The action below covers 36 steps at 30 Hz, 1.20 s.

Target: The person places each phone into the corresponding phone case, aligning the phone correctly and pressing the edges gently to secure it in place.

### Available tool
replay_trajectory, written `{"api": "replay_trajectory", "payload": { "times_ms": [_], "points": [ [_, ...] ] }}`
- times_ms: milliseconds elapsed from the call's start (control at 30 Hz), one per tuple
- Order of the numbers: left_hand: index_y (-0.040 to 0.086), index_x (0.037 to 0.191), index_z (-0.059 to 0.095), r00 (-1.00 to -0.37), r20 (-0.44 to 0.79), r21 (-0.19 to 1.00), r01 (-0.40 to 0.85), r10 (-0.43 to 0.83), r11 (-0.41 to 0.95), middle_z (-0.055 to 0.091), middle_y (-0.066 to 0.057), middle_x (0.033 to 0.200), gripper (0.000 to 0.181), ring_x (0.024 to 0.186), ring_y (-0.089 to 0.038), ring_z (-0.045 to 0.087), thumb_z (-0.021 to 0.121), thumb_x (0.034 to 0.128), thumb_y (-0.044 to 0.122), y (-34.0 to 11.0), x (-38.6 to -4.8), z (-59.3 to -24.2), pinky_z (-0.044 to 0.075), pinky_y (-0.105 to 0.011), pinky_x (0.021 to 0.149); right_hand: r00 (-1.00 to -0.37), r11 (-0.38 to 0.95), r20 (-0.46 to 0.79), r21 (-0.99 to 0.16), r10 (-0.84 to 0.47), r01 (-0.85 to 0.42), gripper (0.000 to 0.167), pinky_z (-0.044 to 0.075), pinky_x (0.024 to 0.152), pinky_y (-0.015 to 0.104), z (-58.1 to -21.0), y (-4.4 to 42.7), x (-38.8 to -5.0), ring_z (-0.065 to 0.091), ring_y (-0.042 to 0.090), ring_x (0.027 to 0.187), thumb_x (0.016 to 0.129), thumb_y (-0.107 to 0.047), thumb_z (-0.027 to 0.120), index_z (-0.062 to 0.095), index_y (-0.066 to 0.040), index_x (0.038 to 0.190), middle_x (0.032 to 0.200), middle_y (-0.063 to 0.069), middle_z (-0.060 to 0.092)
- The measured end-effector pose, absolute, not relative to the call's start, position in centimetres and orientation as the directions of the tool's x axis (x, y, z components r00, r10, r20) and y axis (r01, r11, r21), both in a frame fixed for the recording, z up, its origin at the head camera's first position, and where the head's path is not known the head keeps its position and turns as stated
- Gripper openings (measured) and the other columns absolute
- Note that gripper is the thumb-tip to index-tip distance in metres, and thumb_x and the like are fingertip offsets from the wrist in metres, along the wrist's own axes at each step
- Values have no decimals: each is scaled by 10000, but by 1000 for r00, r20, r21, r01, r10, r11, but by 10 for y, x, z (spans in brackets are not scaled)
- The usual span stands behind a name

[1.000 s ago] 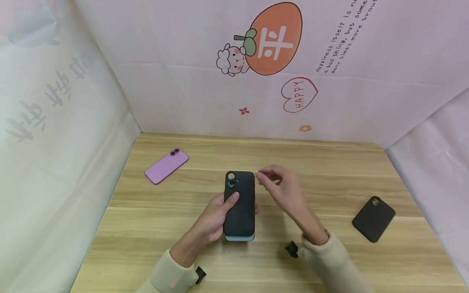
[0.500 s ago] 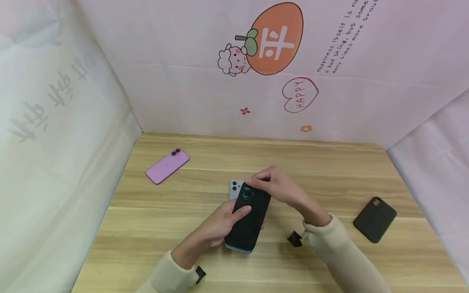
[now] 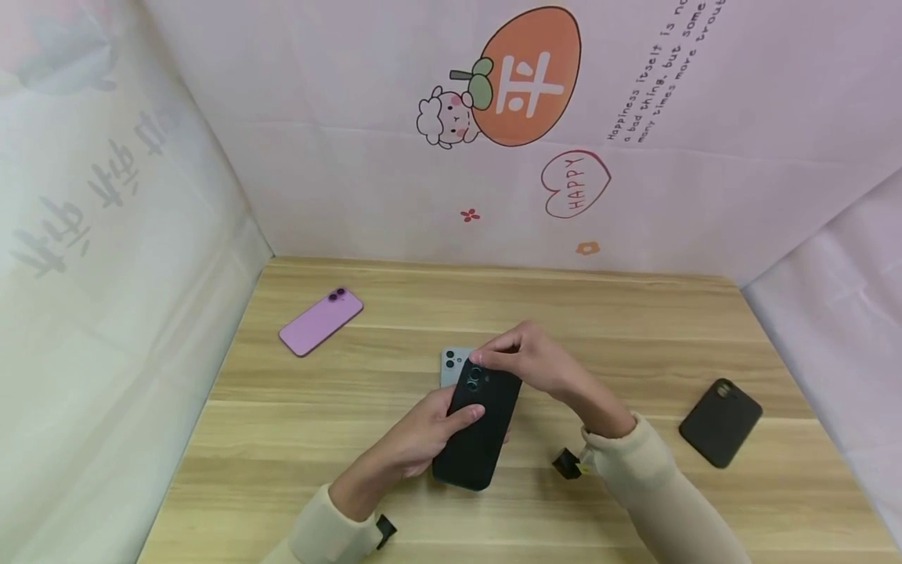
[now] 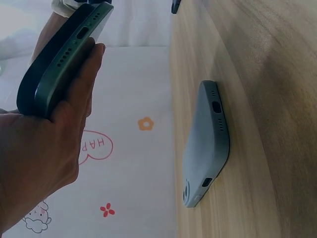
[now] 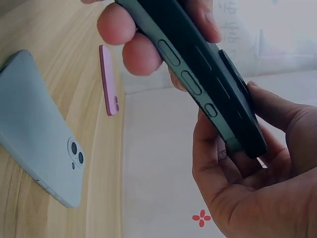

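A black phone case (image 3: pixel 474 439) lies over the back of a teal phone (image 5: pixel 188 82), held tilted above the table. In the right wrist view the phone's side and its buttons show below the case's edge. My left hand (image 3: pixel 423 431) grips both around the lower half, thumb on the case's back and fingers underneath. At the top end, by the camera opening, my right hand (image 3: pixel 532 362) pinches the case and phone between thumb and fingers. A light blue-grey phone (image 5: pixel 32 119) lies on the table just behind, camera side up, partly hidden in the head view.
A pink-purple phone (image 3: pixel 320 323) lies at the back left of the wooden table (image 3: pixel 620 313). Another black phone case (image 3: pixel 720 423) rests at the right. White printed cloth walls (image 3: pixel 366 188) stand at the back and both sides.
My right hand has come in and taken hold of the top end. Case and phone have tilted and shifted right, uncovering the blue-grey phone; the light strip at the case's lower end no longer shows.
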<state>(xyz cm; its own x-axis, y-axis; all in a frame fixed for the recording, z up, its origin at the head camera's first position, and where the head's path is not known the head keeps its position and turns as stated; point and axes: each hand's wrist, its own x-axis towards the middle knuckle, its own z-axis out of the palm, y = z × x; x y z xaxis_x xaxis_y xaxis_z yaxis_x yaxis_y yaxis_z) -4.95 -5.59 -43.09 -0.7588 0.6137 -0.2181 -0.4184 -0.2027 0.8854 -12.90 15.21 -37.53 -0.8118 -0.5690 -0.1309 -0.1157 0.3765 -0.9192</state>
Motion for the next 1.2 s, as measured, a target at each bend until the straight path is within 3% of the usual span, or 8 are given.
{"api": "replay_trajectory", "payload": {
  "times_ms": [267, 433, 600, 867, 1200],
  "points": [
    [-10, 1573, 389, -750, -207, 884, -419, 628, -208, 653, -268, 1346, 460, 1227, -432, 678, 476, 1126, 52, -58, -49, -429, 589, -522, 1003, -827, 347, -124, -933, -548, -90, 117, 605, 722, 297, -380, 146, -127, 736, 230, 856, 981, -135, 770, 850, -50, 984, 955, 68, 810],
    [-22, 1566, 393, -743, -219, 875, -437, 633, -210, 632, -262, 1383, 464, 1254, -466, 653, 481, 1112, 8, -60, -50, -430, 578, -537, 1016, -827, 354, -119, -930, -549, -101, 108, 578, 687, 280, -384, 142, -125, 687, 214, 803, 989, -114, 752, 828, -47, 952, 917, 55, 777],
    [-34, 1554, 399, -736, -223, 867, -450, 639, -215, 629, -272, 1388, 455, 1268, -495, 633, 484, 1107, -4, -61, -50, -432, 579, -547, 1010, -832, 358, -109, -927, -545, -113, 125, 577, 692, 278, -387, 140, -123, 682, 194, 794, 997, -109, 732, 803, -20, 947, 919, 60, 766],
    [-39, 1542, 393, -776, -217, 882, -416, 592, -222, 671, -302, 1318, 450, 1194, -387, 702, 497, 1109, 22, -62, -52, -430, 595, -519, 995, -871, 355, -114, -932, -478, -73, 131, 576, 728, 286, -388, 146, -124, 668, 204, 786, 991, -175, 759, 819, -62, 1016, 906, 48, 765],
    [-36, 1546, 383, -826, -180, 884, -374, 534, -280, 637, -325, 1372, 459, 1240, -353, 684, 509, 1110, 34, -69, -59, -427, 566, -482, 1056, -900, 280, -122, -960, -419, -1, 180, 663, 761, 365, -387, 162, -126, 764, 314, 809, 990, -91, 753, 786, 60, 1082, 913, 119, 791]
  ]
}}
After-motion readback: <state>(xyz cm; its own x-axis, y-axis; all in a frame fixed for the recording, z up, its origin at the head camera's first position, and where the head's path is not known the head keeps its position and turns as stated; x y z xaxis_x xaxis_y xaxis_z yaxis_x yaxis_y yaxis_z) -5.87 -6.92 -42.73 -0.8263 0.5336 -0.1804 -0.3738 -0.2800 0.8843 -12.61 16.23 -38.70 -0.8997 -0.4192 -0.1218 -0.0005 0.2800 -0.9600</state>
